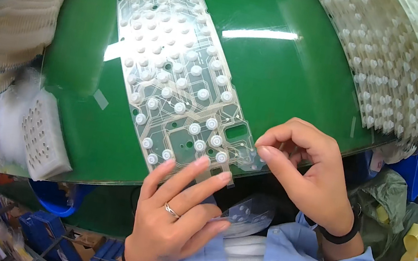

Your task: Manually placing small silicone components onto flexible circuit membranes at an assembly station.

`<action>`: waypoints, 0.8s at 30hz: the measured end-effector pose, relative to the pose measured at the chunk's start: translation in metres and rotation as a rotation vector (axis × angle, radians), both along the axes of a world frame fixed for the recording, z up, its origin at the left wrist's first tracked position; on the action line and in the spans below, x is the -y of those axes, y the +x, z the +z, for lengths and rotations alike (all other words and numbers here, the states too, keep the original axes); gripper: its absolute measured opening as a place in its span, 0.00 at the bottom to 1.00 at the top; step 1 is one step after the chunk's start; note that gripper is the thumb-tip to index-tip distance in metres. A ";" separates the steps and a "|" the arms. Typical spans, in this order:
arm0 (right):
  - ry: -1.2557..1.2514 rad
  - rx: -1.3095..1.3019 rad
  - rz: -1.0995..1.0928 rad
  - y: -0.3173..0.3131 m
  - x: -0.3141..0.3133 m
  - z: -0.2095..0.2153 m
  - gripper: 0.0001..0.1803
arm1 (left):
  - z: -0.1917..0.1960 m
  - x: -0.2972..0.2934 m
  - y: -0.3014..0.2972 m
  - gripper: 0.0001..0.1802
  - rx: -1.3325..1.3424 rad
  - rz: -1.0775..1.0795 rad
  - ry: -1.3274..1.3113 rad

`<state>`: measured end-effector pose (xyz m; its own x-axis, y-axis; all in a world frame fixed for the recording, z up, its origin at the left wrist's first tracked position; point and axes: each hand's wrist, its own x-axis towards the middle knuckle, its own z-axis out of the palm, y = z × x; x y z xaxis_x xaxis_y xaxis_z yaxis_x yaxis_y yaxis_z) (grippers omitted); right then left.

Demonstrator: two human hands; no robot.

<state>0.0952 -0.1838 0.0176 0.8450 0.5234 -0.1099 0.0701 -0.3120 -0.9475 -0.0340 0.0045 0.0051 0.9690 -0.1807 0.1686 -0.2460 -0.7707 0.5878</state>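
A clear keyboard membrane (169,102) with printed traces and rows of white rubber domes lies slantwise on the green table. My left hand (174,216) is at its near end, fingers stretched out and apart. Its fingertips reach the sheet's near edge; whether they press on it I cannot tell. At the membrane's right near corner, my right hand (308,170) has thumb and forefinger pinched together. Anything between those fingertips is too small to make out. Just below the pinch, a translucent dotted piece (252,163) shows at the table edge.
Stacked dome sheets (393,68) fill the table's right side. Tall piles of pale sheets (25,14) stand at the left, with a white perforated stack (46,135) nearer me. Blue bins (60,199) and a greenish plastic bag (390,196) sit below the table edge.
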 end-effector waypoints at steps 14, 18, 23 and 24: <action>-0.161 -0.051 0.020 0.010 -0.010 -0.001 0.03 | -0.012 -0.002 0.008 0.13 0.012 -0.054 0.001; -0.178 -0.050 0.021 0.011 -0.011 0.001 0.03 | -0.013 -0.001 0.009 0.13 0.012 -0.052 0.001; -0.195 -0.045 0.009 0.012 -0.010 0.001 0.03 | -0.013 -0.001 0.011 0.13 0.013 -0.063 0.017; -0.198 -0.042 0.010 0.012 -0.012 0.000 0.03 | -0.014 -0.002 0.010 0.13 0.017 -0.062 0.016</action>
